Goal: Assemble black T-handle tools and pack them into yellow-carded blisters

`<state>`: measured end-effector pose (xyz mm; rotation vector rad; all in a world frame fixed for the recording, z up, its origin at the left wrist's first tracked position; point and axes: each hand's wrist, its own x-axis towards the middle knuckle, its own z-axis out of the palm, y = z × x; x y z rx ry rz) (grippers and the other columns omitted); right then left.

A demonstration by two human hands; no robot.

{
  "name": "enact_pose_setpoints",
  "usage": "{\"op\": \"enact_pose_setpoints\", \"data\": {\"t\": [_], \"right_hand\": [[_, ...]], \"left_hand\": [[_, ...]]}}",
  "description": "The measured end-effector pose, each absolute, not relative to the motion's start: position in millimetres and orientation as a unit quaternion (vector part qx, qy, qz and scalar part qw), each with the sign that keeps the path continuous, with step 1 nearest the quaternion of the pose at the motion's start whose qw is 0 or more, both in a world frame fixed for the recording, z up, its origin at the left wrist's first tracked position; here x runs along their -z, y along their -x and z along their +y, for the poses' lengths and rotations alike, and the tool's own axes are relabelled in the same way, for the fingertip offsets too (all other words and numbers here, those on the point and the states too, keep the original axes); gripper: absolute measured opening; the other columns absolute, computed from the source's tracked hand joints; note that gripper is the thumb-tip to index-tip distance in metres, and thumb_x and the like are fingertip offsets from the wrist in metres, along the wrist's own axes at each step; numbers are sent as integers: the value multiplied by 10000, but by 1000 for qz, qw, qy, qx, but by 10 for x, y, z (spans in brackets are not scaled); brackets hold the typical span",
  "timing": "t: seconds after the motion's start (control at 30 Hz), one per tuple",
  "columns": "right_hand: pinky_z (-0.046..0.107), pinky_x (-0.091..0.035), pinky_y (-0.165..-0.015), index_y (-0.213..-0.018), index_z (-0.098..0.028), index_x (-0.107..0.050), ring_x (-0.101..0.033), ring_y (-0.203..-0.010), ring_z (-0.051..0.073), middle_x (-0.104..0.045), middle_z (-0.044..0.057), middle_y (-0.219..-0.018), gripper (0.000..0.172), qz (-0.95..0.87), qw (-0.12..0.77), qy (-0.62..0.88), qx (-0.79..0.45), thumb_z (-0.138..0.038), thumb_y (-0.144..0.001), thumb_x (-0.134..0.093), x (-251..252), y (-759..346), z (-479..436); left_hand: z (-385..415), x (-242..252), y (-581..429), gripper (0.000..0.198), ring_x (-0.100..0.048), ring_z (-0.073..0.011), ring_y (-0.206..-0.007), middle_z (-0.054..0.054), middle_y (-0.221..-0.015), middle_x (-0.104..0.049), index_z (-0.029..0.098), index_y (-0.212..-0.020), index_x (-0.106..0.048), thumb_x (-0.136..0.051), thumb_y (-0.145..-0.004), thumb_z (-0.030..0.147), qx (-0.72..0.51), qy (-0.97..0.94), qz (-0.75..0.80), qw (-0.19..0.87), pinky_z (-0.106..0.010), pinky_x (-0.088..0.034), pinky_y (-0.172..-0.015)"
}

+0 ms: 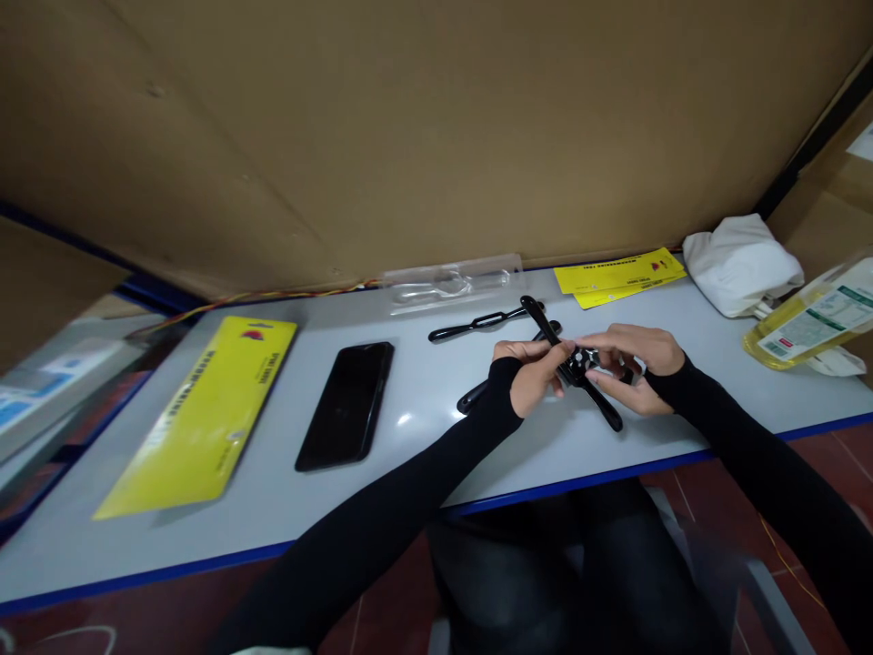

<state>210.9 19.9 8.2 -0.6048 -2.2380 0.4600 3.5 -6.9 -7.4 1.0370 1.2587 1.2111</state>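
A black spokeshave (601,406) is held tilted above the table, its two handles sticking out to the upper left and lower right. My left hand (530,375) is closed around its middle, thumb on top. The fingers of my right hand (637,357) are closed at the tool's centre, over small shiny metal parts; exactly which part they pinch is hidden. Beneath my left hand lies another black handled tool (472,398), mostly covered. Farther back, a black spokeshave body (486,321) with an open slot in its middle rests on the table.
On the table (416,446), a black phone (345,405) and a yellow card (205,409) lie left. Clear plastic packaging (450,284) and yellow cards (614,276) sit along the cardboard wall. A white cloth bundle (740,264) and a bottle of yellow liquid (811,314) stand right.
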Motion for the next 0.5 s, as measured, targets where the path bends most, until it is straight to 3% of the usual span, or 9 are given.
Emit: {"op": "enact_pose_setpoints", "data": {"t": [0.07, 0.13, 0.23, 0.33, 0.5], "right_hand": [[229, -396, -501, -945, -199, -716, -493, -549, 82, -615, -11, -755, 72, -881, 376, 220, -183, -268, -965, -725, -81, -2115, 209], [230, -395, -501, -853, -197, -679, -484, -542, 81, -596, -20, -717, 129, -881, 377, 213, -191, -257, -946, -746, -80, -2115, 209], [219, -384, -478, -1001, -202, -699, -497, -524, 74, -613, -32, -727, 81, -869, 380, 239, -207, -255, -951, -733, -74, -2103, 186], [214, -380, -469, -1182, -214, -711, -520, -528, 72, -642, -23, -790, 224, -863, 380, 260, -206, -264, -964, -718, -64, -2100, 176], [234, -431, -512, -1129, -212, -769, -527, -560, 97, -636, 1, -778, 172, -877, 379, 208, -209, -290, -1006, -677, -59, -2129, 215]], "left_hand": [[-69, 73, -42, 337, -553, -117, -363, -49, -579, -702, 129, -636, -784, -887, -698, 444, -515, -422, 523, 532, -253, -436, -403], [-67, 67, -47, 313, -545, -116, -352, -46, -575, -703, 128, -647, -794, -895, -678, 424, -524, -409, 521, 536, -251, -426, -392], [-62, 54, -47, 285, -572, -123, -366, -43, -566, -702, 130, -673, -810, -881, -696, 405, -526, -407, 514, 543, -244, -441, -403], [-52, 60, -49, 286, -599, -127, -391, -53, -588, -716, 127, -657, -804, -875, -705, 400, -529, -406, 503, 550, -246, -485, -422], [-49, 100, -76, 303, -576, -102, -399, -72, -707, -758, 117, -716, -833, -907, -669, 407, -558, -395, 481, 549, -252, -513, -398]]}}
